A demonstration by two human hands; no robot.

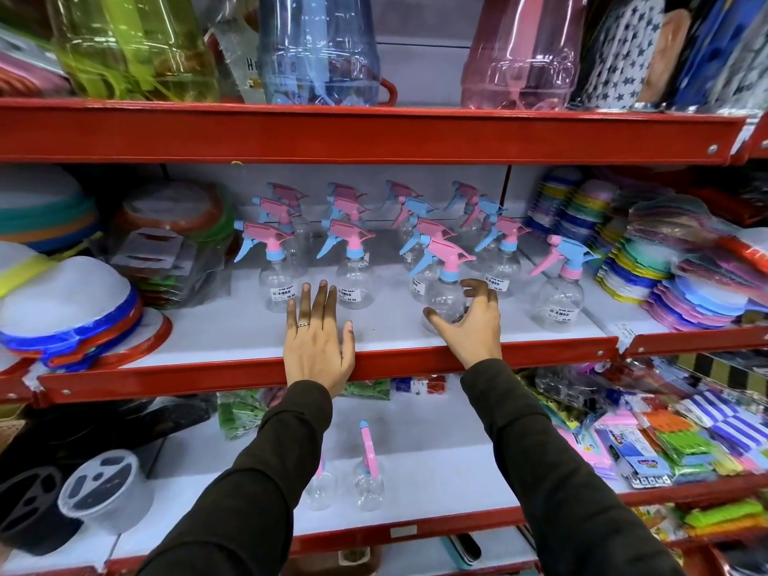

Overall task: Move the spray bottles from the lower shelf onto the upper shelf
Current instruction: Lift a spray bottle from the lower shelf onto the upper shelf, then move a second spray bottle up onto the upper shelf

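Several clear spray bottles with pink and blue trigger heads stand in rows on the upper shelf (249,326). My right hand (473,322) wraps the round body of one spray bottle (446,297) at the shelf's front, which stands on the shelf. My left hand (318,338) lies flat and empty over the red front edge, fingers spread, just before two front bottles (277,284). On the lower shelf (436,451) two more spray bottles (368,480) stand between my forearms; the left one (318,488) is partly hidden by my left sleeve.
Stacked plastic bowls (70,309) and lids crowd the upper shelf's left; colourful plates (665,276) fill its right. Large tinted jars (320,47) sit on the top shelf. Packets of clips (648,442) and black containers (41,505) flank the lower shelf.
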